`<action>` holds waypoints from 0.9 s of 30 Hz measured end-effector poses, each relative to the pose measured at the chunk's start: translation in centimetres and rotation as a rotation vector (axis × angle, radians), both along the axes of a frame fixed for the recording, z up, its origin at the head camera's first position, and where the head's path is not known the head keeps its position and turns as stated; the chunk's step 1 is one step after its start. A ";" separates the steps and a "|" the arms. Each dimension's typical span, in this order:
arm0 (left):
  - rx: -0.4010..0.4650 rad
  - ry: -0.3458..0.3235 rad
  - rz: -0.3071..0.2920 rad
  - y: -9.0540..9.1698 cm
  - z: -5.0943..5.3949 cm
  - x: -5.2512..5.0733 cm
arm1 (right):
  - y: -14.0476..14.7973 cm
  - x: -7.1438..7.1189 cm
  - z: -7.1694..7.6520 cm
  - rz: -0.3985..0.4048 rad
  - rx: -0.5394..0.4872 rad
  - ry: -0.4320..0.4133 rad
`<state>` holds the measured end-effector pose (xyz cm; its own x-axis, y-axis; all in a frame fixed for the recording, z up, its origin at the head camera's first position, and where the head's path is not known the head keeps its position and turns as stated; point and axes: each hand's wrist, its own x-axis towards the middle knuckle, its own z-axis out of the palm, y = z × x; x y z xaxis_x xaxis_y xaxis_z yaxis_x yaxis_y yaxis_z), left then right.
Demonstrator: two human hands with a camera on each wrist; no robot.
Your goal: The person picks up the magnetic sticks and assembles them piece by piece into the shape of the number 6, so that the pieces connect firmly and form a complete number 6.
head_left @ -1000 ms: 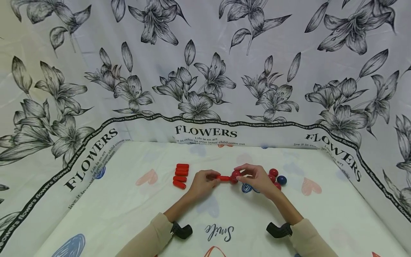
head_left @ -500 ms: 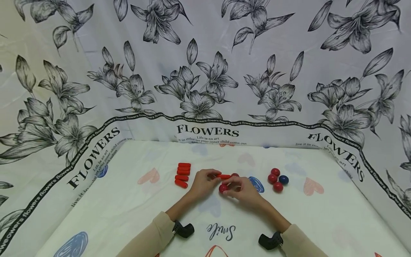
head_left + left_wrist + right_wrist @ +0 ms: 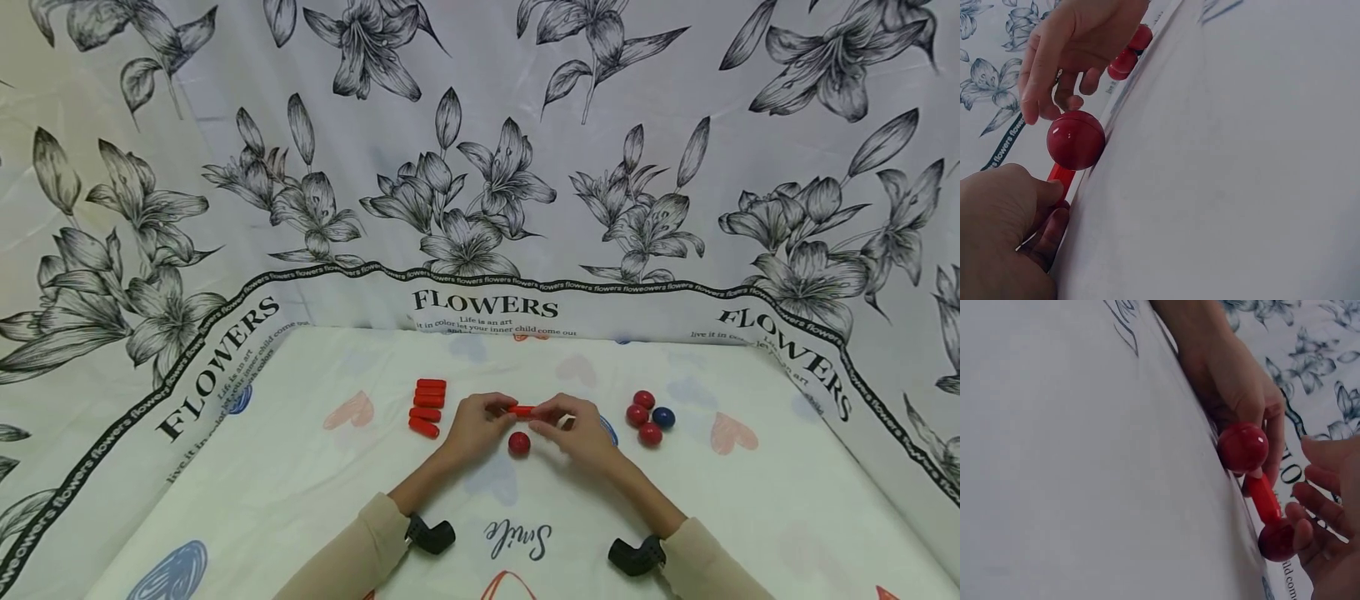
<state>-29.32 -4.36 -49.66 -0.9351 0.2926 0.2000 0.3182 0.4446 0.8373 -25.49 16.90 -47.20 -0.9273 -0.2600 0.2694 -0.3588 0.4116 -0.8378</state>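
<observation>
My left hand (image 3: 476, 427) pinches a short red rod (image 3: 522, 411) low over the cloth. At the rod's far end sits a red ball (image 3: 1276, 542), seen in the right wrist view and covered by fingers in the head view. Close beside that ball is my right hand (image 3: 576, 429), its thumb apart and fingers loosely bent, with fingertips at the ball's edge. A second red ball (image 3: 519, 444) lies loose on the cloth, between the hands and nearer to me; it partly hides the rod in the left wrist view.
Several red rods (image 3: 429, 400) lie in a column to the left. On the right, several red balls (image 3: 637, 415) cluster with one blue ball (image 3: 663, 417). White printed cloth (image 3: 375, 500) covers the table, and a flowered curtain (image 3: 480, 208) hangs behind it.
My right hand has brought one red ball toward me, set it down and let go, then moved up to the rod's end. The left hand still holds the rod.
</observation>
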 end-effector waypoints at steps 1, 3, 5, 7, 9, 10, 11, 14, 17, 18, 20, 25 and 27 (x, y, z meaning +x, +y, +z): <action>-0.002 -0.005 0.002 0.0 0.0 0.0 | 0.2 -0.2 0.0 -0.041 -0.018 0.027; -0.010 -0.014 0.006 0.0 0.0 -0.1 | 0.6 -0.7 -0.3 -0.110 -0.029 0.061; -0.019 -0.019 0.007 -0.1 0.0 -0.1 | 1.0 -1.1 -0.8 -0.142 -0.025 0.066; -0.023 -0.019 0.005 -0.1 -0.1 -0.1 | 1.3 -1.5 -1.2 -0.136 -0.011 0.036; -0.026 -0.021 0.003 -0.1 -0.1 -0.1 | 1.5 -2.0 -1.7 -0.110 0.009 -0.011; -0.023 -0.020 0.003 -0.1 -0.1 0.0 | 1.5 -2.1 -1.8 -0.091 0.008 -0.032; -0.017 -0.019 0.004 -0.1 -0.1 0.0 | 1.6 -2.3 -1.9 -0.071 0.009 -0.048; 0.002 -0.015 0.014 0.0 -0.1 0.1 | 1.6 -2.9 -2.1 -0.021 0.002 -0.080; 0.012 -0.017 0.011 0.1 -0.2 0.1 | 1.6 -3.4 -2.2 -0.006 -0.001 -0.096; 0.012 -0.020 0.007 0.2 -0.3 0.1 | 1.6 -3.4 -2.2 -0.010 0.002 -0.101; 0.000 -0.028 0.003 0.2 -0.3 0.1 | 1.5 -3.5 -2.3 -0.020 0.014 -0.103; -0.012 -0.017 0.001 0.1 -0.2 0.1 | 1.3 -3.4 -2.6 -0.044 0.060 -0.083; -0.008 -0.012 -0.013 0.1 -0.2 0.1 | 1.3 -3.3 -2.7 -0.062 0.080 -0.065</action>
<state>-29.24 -4.28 -49.84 -0.9337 0.3059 0.1859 0.3134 0.4476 0.8375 -28.75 18.16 -49.91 -0.9570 -0.2200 0.1889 -0.2766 0.4980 -0.8219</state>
